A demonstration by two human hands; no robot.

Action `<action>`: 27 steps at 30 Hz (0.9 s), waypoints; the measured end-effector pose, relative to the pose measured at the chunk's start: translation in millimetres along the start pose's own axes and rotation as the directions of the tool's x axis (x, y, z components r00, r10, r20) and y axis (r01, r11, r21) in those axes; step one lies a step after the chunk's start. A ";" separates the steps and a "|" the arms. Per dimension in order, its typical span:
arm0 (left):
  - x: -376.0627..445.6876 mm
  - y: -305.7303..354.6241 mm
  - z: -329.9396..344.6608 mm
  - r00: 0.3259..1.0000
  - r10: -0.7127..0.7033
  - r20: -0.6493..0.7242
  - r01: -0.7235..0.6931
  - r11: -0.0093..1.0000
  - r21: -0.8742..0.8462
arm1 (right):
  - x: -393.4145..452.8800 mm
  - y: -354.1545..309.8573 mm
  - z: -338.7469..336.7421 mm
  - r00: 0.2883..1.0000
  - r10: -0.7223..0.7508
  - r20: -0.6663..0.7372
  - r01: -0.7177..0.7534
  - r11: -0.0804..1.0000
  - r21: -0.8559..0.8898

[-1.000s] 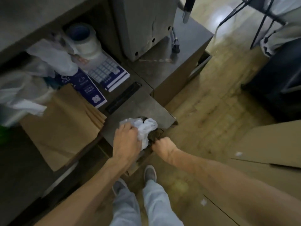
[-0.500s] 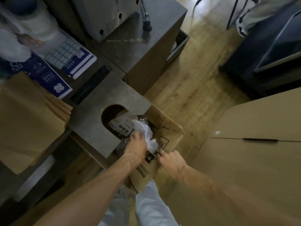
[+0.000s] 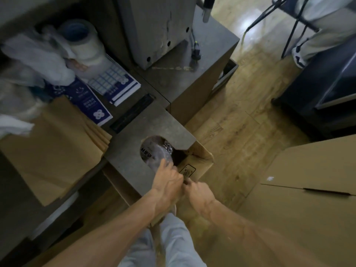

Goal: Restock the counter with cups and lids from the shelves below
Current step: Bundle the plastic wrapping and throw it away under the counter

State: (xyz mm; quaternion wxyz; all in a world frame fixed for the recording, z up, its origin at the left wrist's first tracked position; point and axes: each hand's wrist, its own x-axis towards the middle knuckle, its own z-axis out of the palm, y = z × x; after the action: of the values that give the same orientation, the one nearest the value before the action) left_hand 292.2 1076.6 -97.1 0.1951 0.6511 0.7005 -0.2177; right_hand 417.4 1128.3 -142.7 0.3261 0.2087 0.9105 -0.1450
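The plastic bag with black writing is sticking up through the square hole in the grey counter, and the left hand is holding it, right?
Not quite: the hole is round, not square. The head view shows the plastic bag with black writing coming up through that round cut-out in the grey counter, and the left hand does grip its lower end.

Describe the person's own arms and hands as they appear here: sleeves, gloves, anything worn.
Both forearms are bare from the frame's edge to the wrist, with no sleeve in view. The left hand and right hand wear no gloves; no watch, band or ring shows, though the picture is dim. Below them are light blue-grey trouser legs.
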 end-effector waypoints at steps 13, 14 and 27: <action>-113.6 -110.9 9.0 0.934 -0.352 -0.066 0.290 0.852 -0.436 | 91.9 -56.9 -80.8 0.989 -0.061 -0.138 0.072 0.994 0.077; -122.7 -114.1 11.8 0.926 -0.370 -0.070 0.304 0.844 -0.442 | 90.1 -58.0 -84.2 0.990 -0.076 -0.121 0.082 0.996 0.047; -298.6 -187.4 8.9 0.739 -0.615 -0.273 0.410 0.734 -0.542 | -2.0 -223.6 -211.9 0.805 -0.356 -0.475 0.302 0.934 -0.189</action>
State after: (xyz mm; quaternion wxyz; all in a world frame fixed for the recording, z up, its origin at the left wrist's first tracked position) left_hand 128.0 813.9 71.3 0.1077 0.3937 0.9113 0.0540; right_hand 199.7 1017.8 45.1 0.0584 0.0606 0.9922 -0.0925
